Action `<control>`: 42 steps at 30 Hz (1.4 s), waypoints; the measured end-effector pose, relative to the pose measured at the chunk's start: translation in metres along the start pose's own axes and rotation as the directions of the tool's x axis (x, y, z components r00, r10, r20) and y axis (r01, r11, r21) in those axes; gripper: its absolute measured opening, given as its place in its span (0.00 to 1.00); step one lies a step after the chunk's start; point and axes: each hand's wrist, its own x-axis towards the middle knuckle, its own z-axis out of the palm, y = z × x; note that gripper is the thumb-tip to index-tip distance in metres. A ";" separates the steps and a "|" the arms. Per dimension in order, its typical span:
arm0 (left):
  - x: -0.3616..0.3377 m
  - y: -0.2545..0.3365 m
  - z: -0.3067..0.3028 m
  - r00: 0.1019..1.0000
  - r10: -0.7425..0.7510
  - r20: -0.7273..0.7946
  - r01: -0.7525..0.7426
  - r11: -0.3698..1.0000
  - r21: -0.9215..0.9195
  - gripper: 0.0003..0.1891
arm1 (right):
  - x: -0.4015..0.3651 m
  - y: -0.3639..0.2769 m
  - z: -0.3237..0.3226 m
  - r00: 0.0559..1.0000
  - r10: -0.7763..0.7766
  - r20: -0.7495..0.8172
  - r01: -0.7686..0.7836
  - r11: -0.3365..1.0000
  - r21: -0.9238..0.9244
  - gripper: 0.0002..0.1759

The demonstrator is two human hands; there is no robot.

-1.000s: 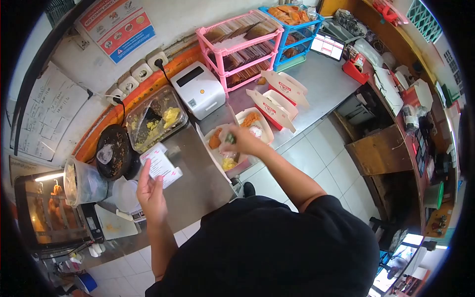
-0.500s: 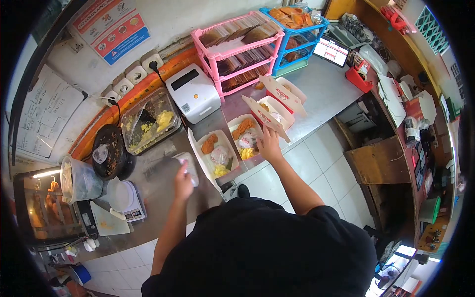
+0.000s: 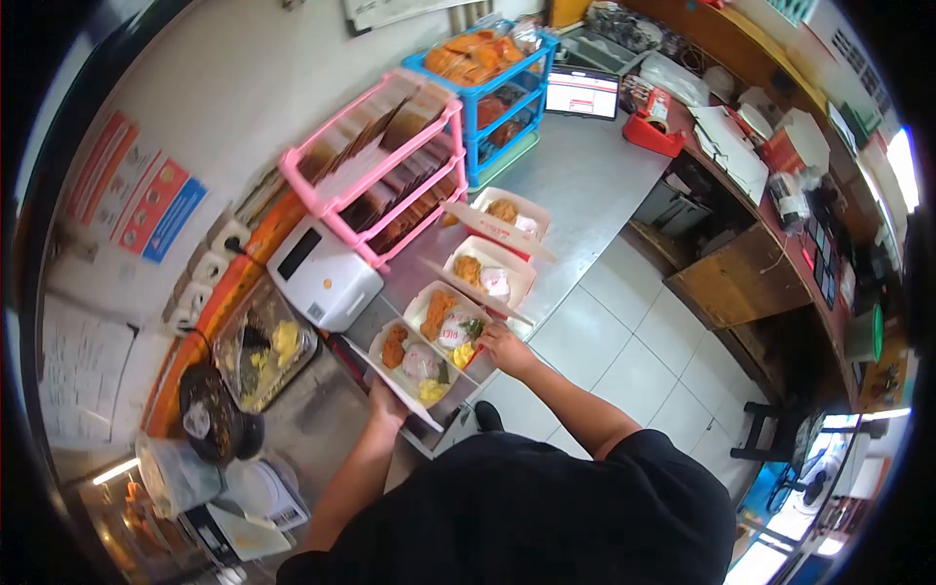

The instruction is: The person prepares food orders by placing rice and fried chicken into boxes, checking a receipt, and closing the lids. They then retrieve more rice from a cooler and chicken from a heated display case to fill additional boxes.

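Open paper meal boxes stand in a row on the metal counter. In the nearest meal box are fried chicken, a wrapped rice portion and yellow scrambled egg. My left hand grips this box by its raised lid, its fingertips partly hidden. The second meal box contains chicken, rice wrapped in printed paper, egg and a dark green bit. At its near right corner, my right hand has its bent fingers closed on the edge. Two more boxes with chicken stand beyond.
Behind the boxes are a white printer-like machine, a pink rack of folded packaging and a blue rack. To the left lie an egg container, a black pan and a scale. A tablet stands farther back.
My view has turned to the right. My left hand, earlier blurred over the counter with a dark object, is now at the nearest box's lid. My right hand has shifted to the second box's corner.
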 end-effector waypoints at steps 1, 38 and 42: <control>0.013 -0.003 -0.001 1.000 -0.016 -0.025 0.015 0.999 -0.032 0.27 | 0.002 0.006 -0.002 0.999 0.042 0.011 -0.042 0.999 0.017 0.11; -0.064 0.033 0.159 0.702 0.239 0.671 -0.619 0.670 0.409 0.32 | 0.022 -0.212 -0.141 0.982 0.178 0.064 -0.162 0.617 0.770 0.09; -0.049 0.026 0.182 0.802 0.337 0.493 -0.569 0.681 0.461 0.27 | 0.011 -0.189 -0.158 0.952 0.173 0.252 -0.303 0.644 0.702 0.06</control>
